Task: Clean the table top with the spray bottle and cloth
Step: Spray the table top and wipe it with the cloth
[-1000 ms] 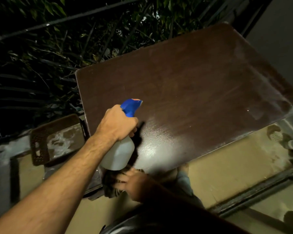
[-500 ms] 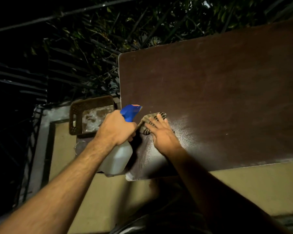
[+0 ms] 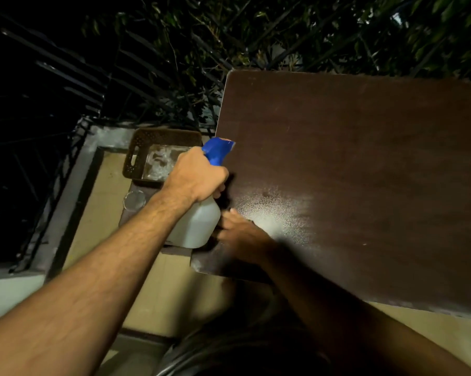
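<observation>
- Since the earlier frame, right hand (image 3: 241,236) has slid back toward the desk's (image 3: 364,172) near-left corner, blurred; the cloth is hidden and its fingers' state cannot be told.
- Left hand (image 3: 195,177) grips the spray bottle (image 3: 199,223), fingers wrapped round its neck, at the desk's left edge.
- Left of the desk sits a brown basket (image 3: 136,156).

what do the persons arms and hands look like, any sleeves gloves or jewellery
Both forearms are bare as far as the frame shows, with no sleeves in view. The left hand wears no glove, ring or watch, and its forearm is lit and shows fine hair. The right hand is blurred and its arm lies in shadow; no glove or band shows there, though details are hard to tell.
</observation>
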`<state>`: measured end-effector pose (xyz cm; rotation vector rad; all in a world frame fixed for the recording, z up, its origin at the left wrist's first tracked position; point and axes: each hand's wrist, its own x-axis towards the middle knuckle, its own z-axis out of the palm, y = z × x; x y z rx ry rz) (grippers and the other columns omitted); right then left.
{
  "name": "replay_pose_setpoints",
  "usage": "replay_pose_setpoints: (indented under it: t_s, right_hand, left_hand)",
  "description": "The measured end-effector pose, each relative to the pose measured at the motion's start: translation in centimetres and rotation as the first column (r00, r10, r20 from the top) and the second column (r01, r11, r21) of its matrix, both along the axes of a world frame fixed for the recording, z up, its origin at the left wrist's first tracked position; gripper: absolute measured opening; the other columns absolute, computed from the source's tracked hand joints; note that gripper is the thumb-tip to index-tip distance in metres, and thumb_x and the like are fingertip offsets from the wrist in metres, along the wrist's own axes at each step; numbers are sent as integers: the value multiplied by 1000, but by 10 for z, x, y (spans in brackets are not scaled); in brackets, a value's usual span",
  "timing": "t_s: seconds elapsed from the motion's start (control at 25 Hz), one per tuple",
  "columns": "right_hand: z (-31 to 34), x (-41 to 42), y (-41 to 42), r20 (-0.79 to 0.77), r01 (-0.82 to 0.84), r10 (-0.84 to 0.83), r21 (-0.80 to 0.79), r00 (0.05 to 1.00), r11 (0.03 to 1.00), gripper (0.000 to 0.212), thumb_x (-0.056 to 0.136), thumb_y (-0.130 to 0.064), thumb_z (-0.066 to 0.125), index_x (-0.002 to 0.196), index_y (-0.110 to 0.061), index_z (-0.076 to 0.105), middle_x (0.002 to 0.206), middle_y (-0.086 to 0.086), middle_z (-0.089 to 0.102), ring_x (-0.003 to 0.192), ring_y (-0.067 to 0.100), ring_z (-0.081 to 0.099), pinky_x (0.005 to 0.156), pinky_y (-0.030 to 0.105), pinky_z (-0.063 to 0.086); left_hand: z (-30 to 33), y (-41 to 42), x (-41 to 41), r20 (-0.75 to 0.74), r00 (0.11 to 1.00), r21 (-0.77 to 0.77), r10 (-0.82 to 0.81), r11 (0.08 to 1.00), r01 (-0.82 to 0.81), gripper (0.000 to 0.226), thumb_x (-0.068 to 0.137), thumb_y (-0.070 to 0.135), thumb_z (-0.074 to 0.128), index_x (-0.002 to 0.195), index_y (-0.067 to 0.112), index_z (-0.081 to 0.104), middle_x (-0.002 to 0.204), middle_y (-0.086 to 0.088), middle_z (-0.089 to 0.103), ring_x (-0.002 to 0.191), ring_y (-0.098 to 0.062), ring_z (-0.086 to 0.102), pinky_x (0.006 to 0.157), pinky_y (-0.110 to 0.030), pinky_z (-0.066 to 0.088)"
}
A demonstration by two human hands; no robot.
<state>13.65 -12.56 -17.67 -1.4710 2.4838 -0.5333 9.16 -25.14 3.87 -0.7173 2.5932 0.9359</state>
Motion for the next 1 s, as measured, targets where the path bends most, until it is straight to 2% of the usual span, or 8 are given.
replay_pose_setpoints:
  t_s: [0.16,0.24,0.32,0.44,0.6,0.72,0.88,1.0]
  right_hand:
    - [18,-55,17,132,247,-243,-9,961,969,54,89,-5,53,140,-23,51,155,3,35,148,30,13,120,50,9]
    - [23,-59,18,132,264,-261,0,956,965,64,88,-3,54,146,-27,43,158,1,28,149,28,8,120,50,5]
    - [23,-40,13,142,153,-157,38,977,987,59,89,-3,50,145,-22,45,157,5,30,148,31,10,119,54,7]
    - [6,16,10,-7,-217,217,-17,976,976,45,86,-14,40,125,-18,63,138,11,55,137,39,37,111,58,26]
    - [-13,39,18,-185,-484,497,111,848,868,44,94,-27,40,138,-29,40,142,1,50,138,31,37,114,50,26]
    - [3,10,2,-72,-385,381,-56,922,921,45,85,-12,57,129,-19,56,140,10,52,137,37,38,109,56,34]
    - [26,-41,-25,113,22,-22,7,993,1000,67,89,0,50,149,-25,36,160,-1,21,149,29,5,119,48,2]
    - [27,-29,-26,33,-24,25,-15,999,1000,62,86,-2,56,144,-21,45,157,5,31,147,33,16,117,50,6]
  left_hand:
    - [2,0,13,-3,996,-59,91,994,-91,10,75,22,67,71,17,59,60,1,60,51,-5,52,49,-24,35]
    - [1,-3,25,28,991,-97,130,987,-126,24,82,18,68,65,20,51,56,5,53,48,-3,46,47,-23,31]
    - [-4,-10,37,84,984,-121,155,982,-145,20,82,20,68,66,17,56,55,2,58,49,-6,52,46,-23,33]
    - [-14,-19,50,114,974,-127,196,975,-181,17,80,24,68,73,14,58,67,-6,63,58,-20,58,52,-27,40]
    - [-14,-26,60,104,947,-160,305,944,-287,17,80,23,68,79,12,54,70,-5,56,58,-19,52,54,-29,42]
    - [-10,-31,64,75,933,-179,351,925,-334,19,79,27,68,78,14,54,70,-6,57,63,-24,55,63,-33,48]
    - [1,-33,67,67,917,-168,394,910,-379,23,81,20,69,69,12,51,62,-3,50,54,-18,47,50,-27,35]
    - [0,-34,68,58,915,-171,398,907,-384,22,81,22,69,71,11,53,63,-4,53,52,-15,46,48,-27,34]
